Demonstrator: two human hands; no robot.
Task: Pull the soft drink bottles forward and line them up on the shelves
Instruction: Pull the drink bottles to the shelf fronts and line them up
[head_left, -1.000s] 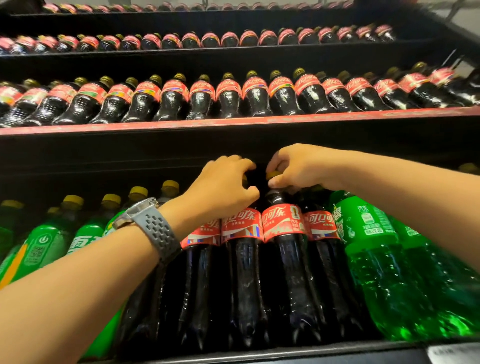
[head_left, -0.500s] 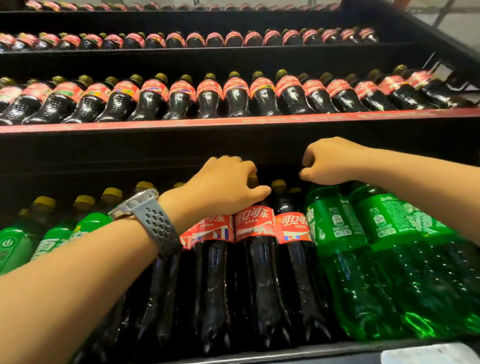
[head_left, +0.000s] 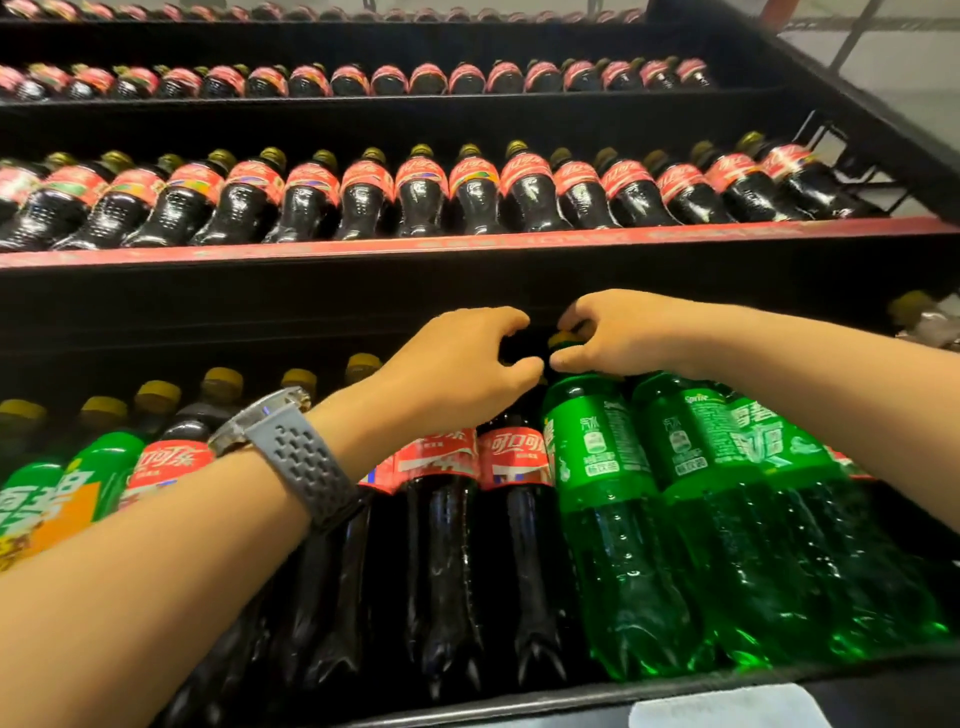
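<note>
**Supervisor:** Head view. Which hand is nearer the target?

**Operator:** I am reading the right hand (head_left: 618, 332) as nearer. Its thumb and fingers are pinching the yellow cap (head_left: 563, 339) of the green bottle (head_left: 608, 493), just right of frame centre. The left hand (head_left: 457, 364) is curling over the tops of the cola bottles (head_left: 514, 519) just beside it. I cannot tell whether it is gripping a cap, because the hand is hiding it.

**Supervisor:** Axis of the bottle?

**Operator:** It is running from the base near the shelf lip (head_left: 519, 699) at the bottom of the frame up to the cap at mid-frame. I am judging the pull as going toward the bottom edge.

**Supervisor:** Shelf contents?

**Operator:** This shelf is holding green bottles at lower left, cola at centre and green at right. The upper shelf (head_left: 467, 243) is carrying a full row of cola.
</note>
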